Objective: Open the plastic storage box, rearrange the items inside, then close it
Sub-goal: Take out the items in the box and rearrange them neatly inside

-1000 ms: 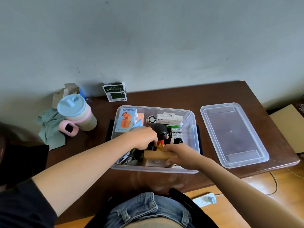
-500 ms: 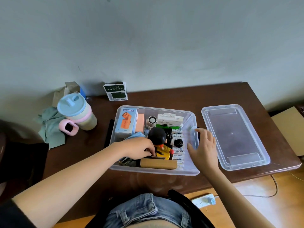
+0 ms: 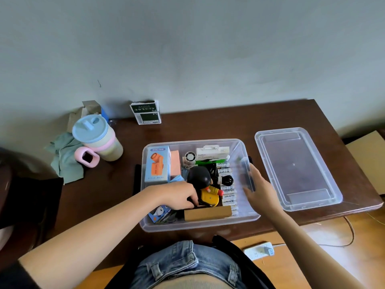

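The clear plastic storage box [image 3: 198,227] stands open in the middle of the brown table, its lid [image 3: 295,167] lying flat to its right. Inside are a mini fan carton [image 3: 158,165], a black-headed figurine [image 3: 199,177], a yellow round item [image 3: 210,199], a brown block [image 3: 208,213] along the front wall, a white carton [image 3: 212,154] and battery packs [image 3: 228,192]. My left hand [image 3: 179,195] reaches into the box, fingers curled down onto a small dark item beside the yellow one. My right hand [image 3: 258,188] grips the box's right wall.
A lidded cup with a pink handle [image 3: 98,142] and a green cloth [image 3: 64,161] sit at the left. A small green-and-white carton [image 3: 145,112] leans on the wall behind. A power strip [image 3: 260,250] lies on the floor below the table edge.
My right hand left the brown block at the front of the box and moved to the box's right wall, closing on it. My left hand stayed low among the items.
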